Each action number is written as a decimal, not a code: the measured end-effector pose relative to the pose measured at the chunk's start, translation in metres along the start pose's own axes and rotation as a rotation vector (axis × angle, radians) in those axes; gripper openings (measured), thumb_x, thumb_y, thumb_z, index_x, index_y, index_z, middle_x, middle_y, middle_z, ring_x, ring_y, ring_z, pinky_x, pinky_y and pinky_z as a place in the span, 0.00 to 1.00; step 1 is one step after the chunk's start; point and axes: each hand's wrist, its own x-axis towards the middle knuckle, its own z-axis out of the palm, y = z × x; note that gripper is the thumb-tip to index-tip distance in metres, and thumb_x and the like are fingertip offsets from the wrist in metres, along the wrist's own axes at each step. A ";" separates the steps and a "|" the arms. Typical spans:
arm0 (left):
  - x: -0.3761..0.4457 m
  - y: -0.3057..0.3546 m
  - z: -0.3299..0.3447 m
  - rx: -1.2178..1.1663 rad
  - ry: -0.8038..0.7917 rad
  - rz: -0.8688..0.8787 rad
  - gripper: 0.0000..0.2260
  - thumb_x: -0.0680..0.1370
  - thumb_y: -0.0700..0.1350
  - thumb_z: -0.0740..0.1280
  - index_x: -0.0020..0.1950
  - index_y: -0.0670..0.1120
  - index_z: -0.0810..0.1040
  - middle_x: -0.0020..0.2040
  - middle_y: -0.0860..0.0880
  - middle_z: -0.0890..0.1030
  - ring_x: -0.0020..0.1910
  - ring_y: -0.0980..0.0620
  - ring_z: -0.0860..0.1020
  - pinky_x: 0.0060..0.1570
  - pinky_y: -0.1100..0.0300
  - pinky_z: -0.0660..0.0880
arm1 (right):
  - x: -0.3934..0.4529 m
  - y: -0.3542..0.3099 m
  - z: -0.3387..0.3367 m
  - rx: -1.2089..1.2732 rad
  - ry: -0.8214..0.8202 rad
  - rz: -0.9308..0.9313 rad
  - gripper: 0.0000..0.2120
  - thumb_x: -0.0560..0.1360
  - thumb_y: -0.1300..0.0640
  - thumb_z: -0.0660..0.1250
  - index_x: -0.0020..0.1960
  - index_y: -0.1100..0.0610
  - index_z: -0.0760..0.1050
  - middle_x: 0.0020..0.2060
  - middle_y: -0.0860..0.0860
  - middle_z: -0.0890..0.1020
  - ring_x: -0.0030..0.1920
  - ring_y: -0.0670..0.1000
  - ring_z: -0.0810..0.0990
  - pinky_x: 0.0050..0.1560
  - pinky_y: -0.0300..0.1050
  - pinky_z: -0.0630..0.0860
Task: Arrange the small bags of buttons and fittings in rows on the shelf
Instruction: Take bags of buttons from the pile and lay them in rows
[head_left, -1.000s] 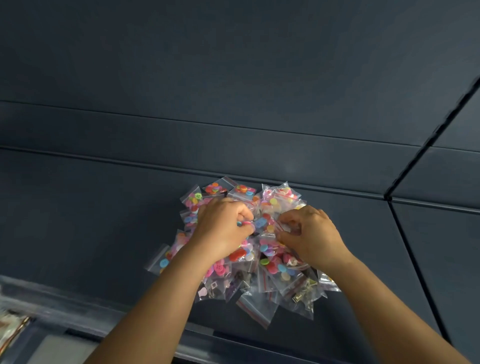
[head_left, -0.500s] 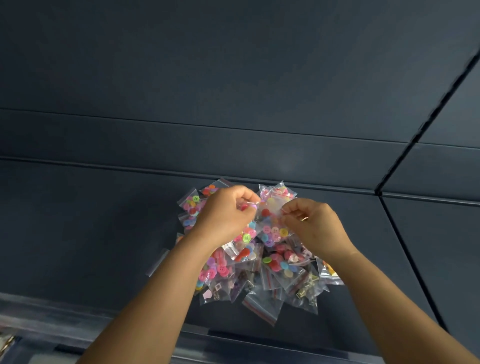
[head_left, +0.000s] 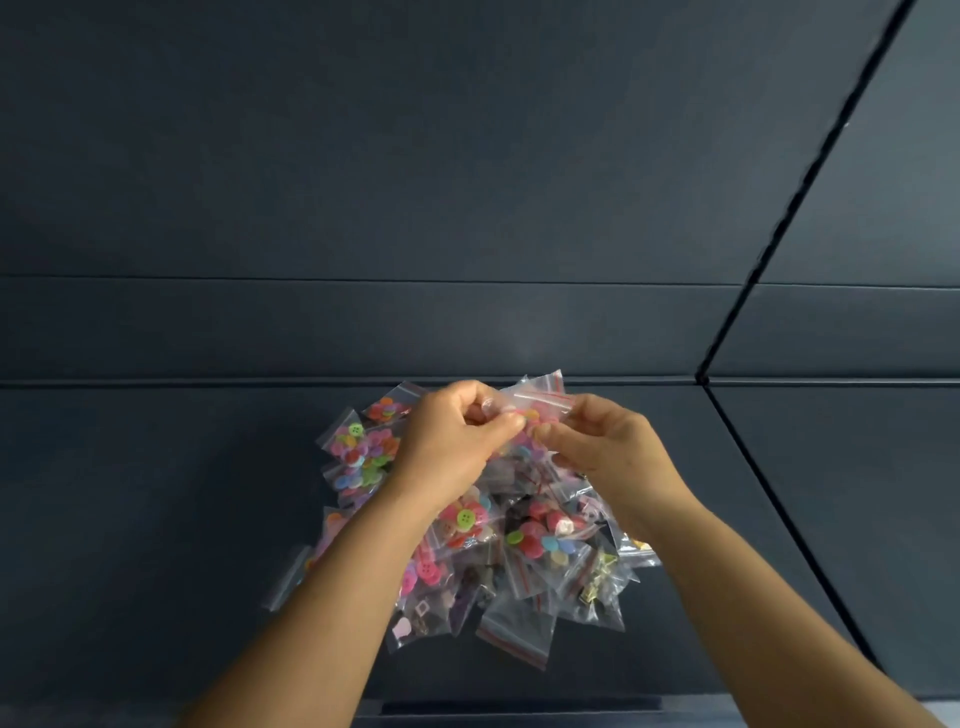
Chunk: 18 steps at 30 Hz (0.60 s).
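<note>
At the centre of the frame, a person's left hand (head_left: 457, 436) and right hand (head_left: 613, 452) pinch one small clear bag (head_left: 537, 402) of buttons between their fingers. Below them a heap of bags (head_left: 498, 551) lies on the dark shelf (head_left: 156, 493).

clear red-striped bags (head_left: 483, 525), multicoloured buttons (head_left: 363, 449), dark shelf (head_left: 156, 519)

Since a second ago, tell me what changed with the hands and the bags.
Both hands, left and right, rose from the pile and now pinch one bag between them, lifted above its far edge. The pile remains a loose heap on the shelf; no rows yet.
</note>
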 end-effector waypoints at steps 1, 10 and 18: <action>0.001 0.002 0.000 -0.042 -0.019 -0.016 0.04 0.73 0.43 0.72 0.41 0.46 0.79 0.38 0.48 0.83 0.35 0.54 0.78 0.41 0.54 0.77 | -0.001 -0.001 0.002 0.068 0.001 0.016 0.04 0.71 0.61 0.72 0.45 0.61 0.80 0.37 0.56 0.83 0.36 0.49 0.79 0.40 0.41 0.77; 0.004 0.024 0.003 -0.204 -0.072 0.016 0.04 0.76 0.45 0.69 0.43 0.47 0.82 0.34 0.52 0.84 0.33 0.58 0.82 0.37 0.64 0.78 | -0.011 -0.014 -0.008 0.201 0.204 -0.036 0.08 0.74 0.62 0.69 0.38 0.56 0.84 0.33 0.54 0.82 0.35 0.51 0.78 0.42 0.48 0.78; 0.006 0.037 0.030 -0.303 -0.095 -0.038 0.05 0.76 0.42 0.68 0.41 0.48 0.81 0.37 0.51 0.84 0.38 0.53 0.82 0.42 0.56 0.81 | -0.018 -0.013 -0.038 0.314 0.366 -0.047 0.07 0.76 0.62 0.67 0.41 0.57 0.83 0.31 0.52 0.81 0.32 0.48 0.77 0.35 0.39 0.79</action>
